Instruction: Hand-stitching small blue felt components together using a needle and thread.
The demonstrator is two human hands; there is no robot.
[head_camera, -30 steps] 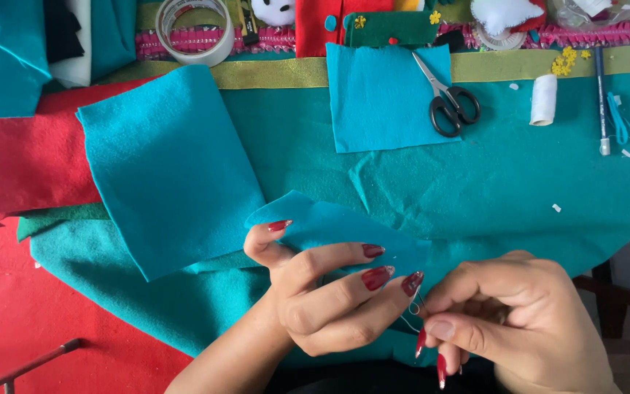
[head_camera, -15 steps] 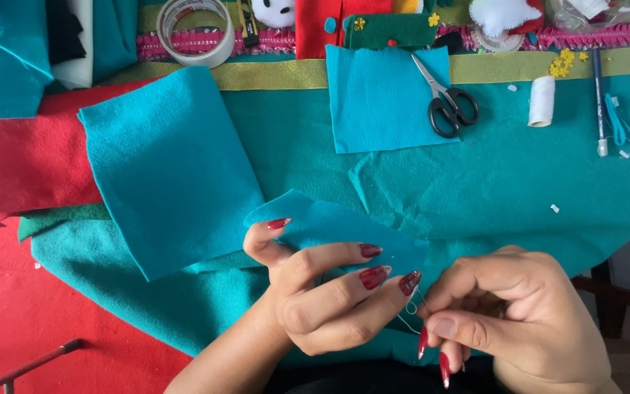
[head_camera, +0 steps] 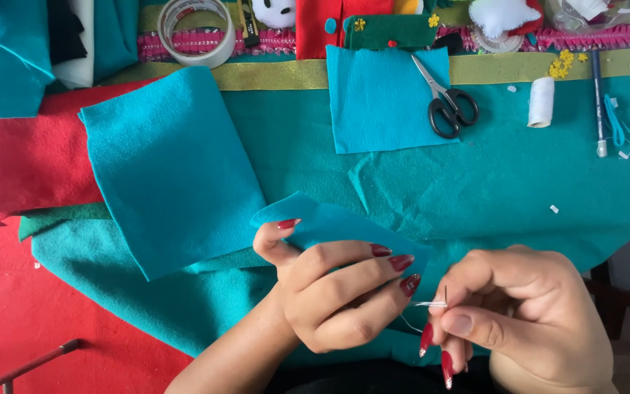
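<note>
Nothing had shifted visibly since earlier: left hand (head_camera: 329, 292) pinched the small turquoise felt piece (head_camera: 337, 226) below the black-handled scissors (head_camera: 450, 102); right hand (head_camera: 519, 314) pinched a thin steel needle (head_camera: 432, 303). Loose grip risked pricking fingertips.

Teal felt cloth (head_camera: 534, 182) covering the table, lying on it a large square of blue felt (head_camera: 173, 171), a smaller blue felt square (head_camera: 377, 102), black-handled scissors (head_camera: 448, 102), a white thread spool (head_camera: 541, 102), a clear tape roll (head_camera: 197, 29)

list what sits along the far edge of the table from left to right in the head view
roll of clear tape → blue felt square → black-handled scissors → white thread spool → blue pen
</note>
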